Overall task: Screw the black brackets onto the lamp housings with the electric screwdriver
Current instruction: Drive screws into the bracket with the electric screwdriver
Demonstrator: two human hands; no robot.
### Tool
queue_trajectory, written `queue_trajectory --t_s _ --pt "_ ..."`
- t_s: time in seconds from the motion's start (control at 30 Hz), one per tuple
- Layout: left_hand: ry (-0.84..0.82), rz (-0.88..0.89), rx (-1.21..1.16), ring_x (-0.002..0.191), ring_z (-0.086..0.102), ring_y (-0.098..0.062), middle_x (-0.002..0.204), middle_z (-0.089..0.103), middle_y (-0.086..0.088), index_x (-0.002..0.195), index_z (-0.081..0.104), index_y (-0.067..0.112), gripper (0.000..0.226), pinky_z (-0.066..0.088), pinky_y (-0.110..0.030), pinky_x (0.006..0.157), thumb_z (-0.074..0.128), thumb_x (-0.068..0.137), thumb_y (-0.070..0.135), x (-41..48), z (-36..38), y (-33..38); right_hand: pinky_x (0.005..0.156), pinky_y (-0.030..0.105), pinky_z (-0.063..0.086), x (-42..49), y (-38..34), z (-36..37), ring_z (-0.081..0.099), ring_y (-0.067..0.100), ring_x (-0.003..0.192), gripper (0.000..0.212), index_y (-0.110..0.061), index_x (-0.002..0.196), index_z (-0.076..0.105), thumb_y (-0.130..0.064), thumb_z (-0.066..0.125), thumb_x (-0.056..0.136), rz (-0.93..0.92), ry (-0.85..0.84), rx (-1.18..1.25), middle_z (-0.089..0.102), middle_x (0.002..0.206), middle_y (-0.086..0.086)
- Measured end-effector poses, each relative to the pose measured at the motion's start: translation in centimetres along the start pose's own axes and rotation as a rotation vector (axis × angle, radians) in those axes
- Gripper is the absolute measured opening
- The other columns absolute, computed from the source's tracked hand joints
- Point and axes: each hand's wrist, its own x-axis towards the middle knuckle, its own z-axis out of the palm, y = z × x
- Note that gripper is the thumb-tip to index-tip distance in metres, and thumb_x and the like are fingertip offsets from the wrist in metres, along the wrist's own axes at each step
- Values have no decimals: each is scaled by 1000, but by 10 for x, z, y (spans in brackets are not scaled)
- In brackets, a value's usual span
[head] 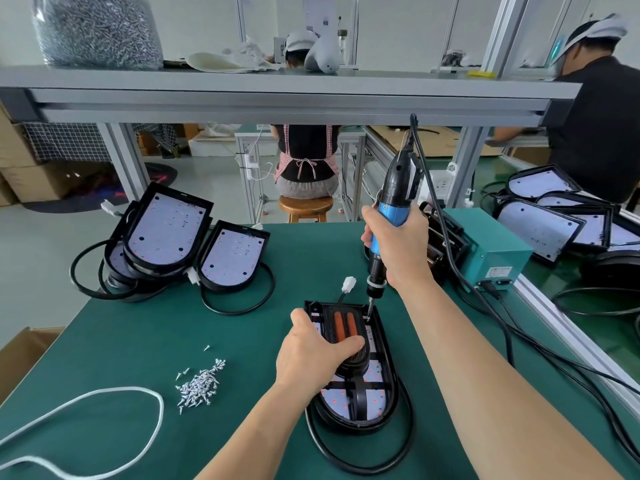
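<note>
Bright, even light — fisheye-bent edges

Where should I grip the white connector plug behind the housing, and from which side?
Take the white connector plug by its blocky body, probably from the left or the far side: it stands up off the mat on its black lead, and the electric screwdriver in the right hand crowds its right.

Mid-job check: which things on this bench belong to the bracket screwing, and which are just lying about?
In use:
- electric screwdriver in the right hand
- lamp housing with black bracket, steadied by the left hand
- loose screws
- waiting lamp housings

Lying about:
- white cord
- teal power box
- bag of screws on the shelf
</note>
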Motion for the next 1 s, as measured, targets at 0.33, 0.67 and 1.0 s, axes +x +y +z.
queue_trajectory --t_s 0.33,0.67,1.0 --pt "-1 1 -18 74 61 -17 86 62 1 96 35 19 69 55 -40 69 81 65 60 -1 0 0 56 28 50 -6 2 0 56 17 53 30 -5 93 57 -24 74 76 -2 14 48 56 68 9" --pt "4 6 -24 81 63 -21 87 63 0 98 36 17 69 57 -44 74 82 67 58 -3 -1 1 51 28 47 -13 3 -1 51 18 48 16 -12 79 55 -18 70 77 -57 -29 2 54 52 4" --pt "-17 -5 -42 84 66 -24 90 64 -2 100 37 16 69 57 -45 76 82 68 56 -5 -2 3 59 24 50 -18 2 -7 50 19 48 12 -10 77 56 -9 67 81 -68 -160 54 54 51 6"
